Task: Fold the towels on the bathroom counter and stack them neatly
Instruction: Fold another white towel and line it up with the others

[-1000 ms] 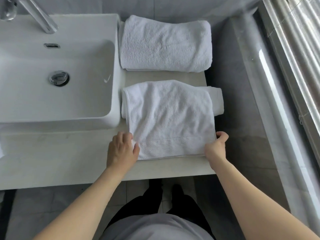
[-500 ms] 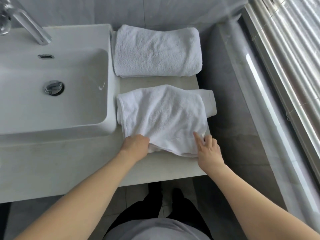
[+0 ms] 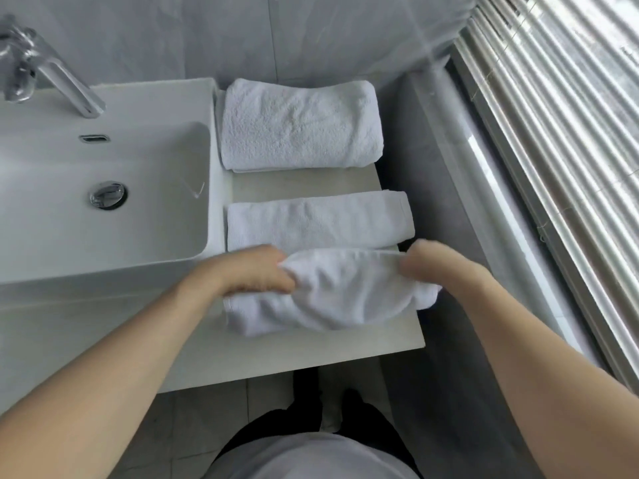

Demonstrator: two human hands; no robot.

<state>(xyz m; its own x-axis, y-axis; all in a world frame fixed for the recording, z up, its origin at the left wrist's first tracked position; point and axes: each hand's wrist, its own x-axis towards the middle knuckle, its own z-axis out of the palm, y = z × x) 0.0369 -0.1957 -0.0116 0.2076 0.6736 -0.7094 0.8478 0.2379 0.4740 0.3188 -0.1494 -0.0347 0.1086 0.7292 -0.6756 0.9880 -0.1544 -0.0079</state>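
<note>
In the head view, a white towel point(image 3: 321, 267) lies half folded on the pale counter point(image 3: 304, 354) at the centre of the frame, its near part lifted into a rounded fold. The left hand point(image 3: 257, 271) grips the fold's left end with curled fingers, and the right hand point(image 3: 427, 261) pinches its right end. A folded towel point(image 3: 301, 127) sits above it toward the upper centre, apart from it, with the sink point(image 3: 103, 188) and faucet point(image 3: 52, 74) at upper left.

Two white towels on the counter point(image 3: 304, 183)

A folded towel point(image 3: 301, 127) is lying flat at the back; the near towel point(image 3: 321, 264) is lying half doubled, its front part bunching up and lifting over its flat rear part.
</note>
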